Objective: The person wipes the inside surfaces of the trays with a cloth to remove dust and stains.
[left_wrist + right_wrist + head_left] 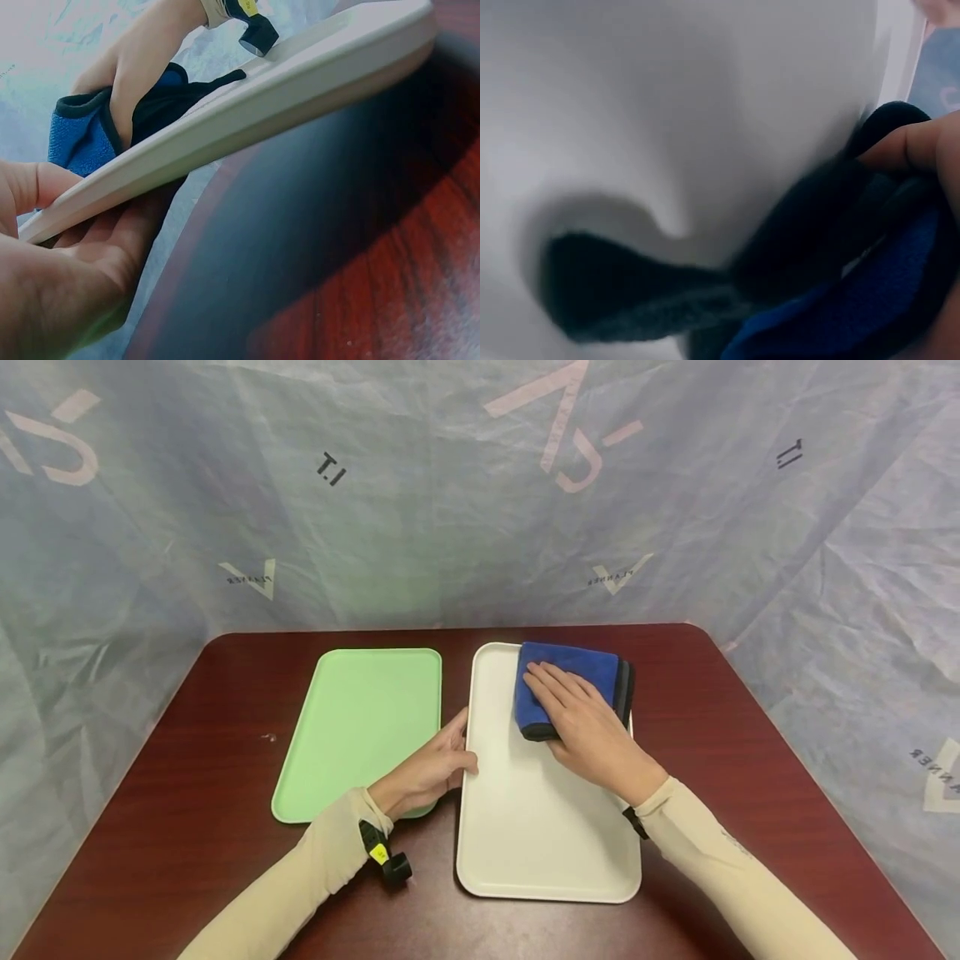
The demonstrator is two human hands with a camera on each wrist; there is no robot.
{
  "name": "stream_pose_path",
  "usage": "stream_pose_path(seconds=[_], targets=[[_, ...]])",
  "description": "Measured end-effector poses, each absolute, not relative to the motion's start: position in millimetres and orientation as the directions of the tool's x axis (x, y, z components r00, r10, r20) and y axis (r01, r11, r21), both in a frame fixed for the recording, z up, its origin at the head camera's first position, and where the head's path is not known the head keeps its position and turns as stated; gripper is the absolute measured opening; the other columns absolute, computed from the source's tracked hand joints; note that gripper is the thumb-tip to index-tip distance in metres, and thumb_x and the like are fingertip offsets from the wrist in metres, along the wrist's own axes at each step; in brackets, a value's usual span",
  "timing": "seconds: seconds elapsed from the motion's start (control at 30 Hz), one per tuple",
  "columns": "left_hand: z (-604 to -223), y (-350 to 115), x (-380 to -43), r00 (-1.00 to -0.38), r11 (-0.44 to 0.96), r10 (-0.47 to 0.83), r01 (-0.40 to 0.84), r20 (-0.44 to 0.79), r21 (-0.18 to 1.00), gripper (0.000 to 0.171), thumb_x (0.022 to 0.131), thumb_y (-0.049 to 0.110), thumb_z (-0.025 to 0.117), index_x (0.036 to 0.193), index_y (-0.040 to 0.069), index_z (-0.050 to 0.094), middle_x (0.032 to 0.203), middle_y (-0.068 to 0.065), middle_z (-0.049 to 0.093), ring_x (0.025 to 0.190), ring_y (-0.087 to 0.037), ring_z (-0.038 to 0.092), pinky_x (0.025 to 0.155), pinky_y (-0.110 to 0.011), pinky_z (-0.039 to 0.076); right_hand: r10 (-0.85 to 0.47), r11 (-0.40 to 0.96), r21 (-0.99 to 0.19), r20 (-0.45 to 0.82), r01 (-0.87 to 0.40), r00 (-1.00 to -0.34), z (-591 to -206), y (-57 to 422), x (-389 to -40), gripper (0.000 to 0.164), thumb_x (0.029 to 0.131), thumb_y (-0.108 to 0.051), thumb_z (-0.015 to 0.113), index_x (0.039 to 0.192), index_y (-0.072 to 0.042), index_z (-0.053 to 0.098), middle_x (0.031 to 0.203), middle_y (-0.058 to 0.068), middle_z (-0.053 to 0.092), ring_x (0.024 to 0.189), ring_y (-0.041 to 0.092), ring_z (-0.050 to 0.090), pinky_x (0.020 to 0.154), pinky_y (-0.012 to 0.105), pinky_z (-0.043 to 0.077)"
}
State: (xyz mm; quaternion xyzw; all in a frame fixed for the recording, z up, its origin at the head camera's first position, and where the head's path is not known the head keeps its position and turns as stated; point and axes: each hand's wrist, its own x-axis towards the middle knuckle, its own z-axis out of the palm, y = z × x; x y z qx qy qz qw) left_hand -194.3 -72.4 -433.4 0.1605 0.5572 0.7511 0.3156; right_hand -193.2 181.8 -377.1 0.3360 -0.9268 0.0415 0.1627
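My left hand (431, 768) grips the left edge of a white rectangular tray (547, 843), thumb over the rim and fingers underneath, as the left wrist view shows. The tray's left side stands raised above the table there. A folded blue cloth (573, 664) with dark edging lies on the tray's far right part. Over it rests my right hand (596, 739), fingers extended across the top. In the right wrist view its thumb (900, 150) holds the cloth's dark folded edge, close over the tray's white surface.
A light green tray (367, 718) lies on the dark red-brown table (720, 760) to the left, partly behind my left wrist. Grey printed sheeting (435, 510) surrounds the table's back and sides. Each wrist wears a black camera strap (382, 852).
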Motion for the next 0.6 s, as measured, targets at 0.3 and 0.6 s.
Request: stream_pose_path(seconds=[0.3, 0.6], targets=[[-433, -73, -193, -0.752, -0.184, 0.651, -0.29, -0.105, 0.939, 0.097, 0.082, -0.017, 0.043, 0.158, 0.035, 0.013, 0.142, -0.015, 0.05, 0.108, -0.023, 0.064, 0.085, -0.038, 0.057, -0.578, 0.802, 0.039, 0.303, -0.597, -0.757, -370, 191, -187, 0.077, 0.083, -0.005, 0.067, 0.153, -0.002, 0.035, 0.159, 0.013, 0.033, 0.147, 0.03, 0.028, 0.117, 0.05, 0.025], [-429, -76, -192, -0.765, -0.16, 0.63, -0.292, -0.13, 0.943, 0.101, 0.082, -0.015, 0.044, 0.16, 0.031, -0.001, 0.148, -0.015, 0.044, 0.107, -0.023, 0.064, 0.084, -0.037, 0.057, -0.514, 0.852, 0.052, 0.281, -0.522, -0.811, -365, 213, -179, 0.076, 0.083, -0.006, 0.069, 0.151, 0.002, 0.036, 0.157, 0.018, 0.035, 0.145, 0.034, 0.031, 0.115, 0.054, 0.026]])
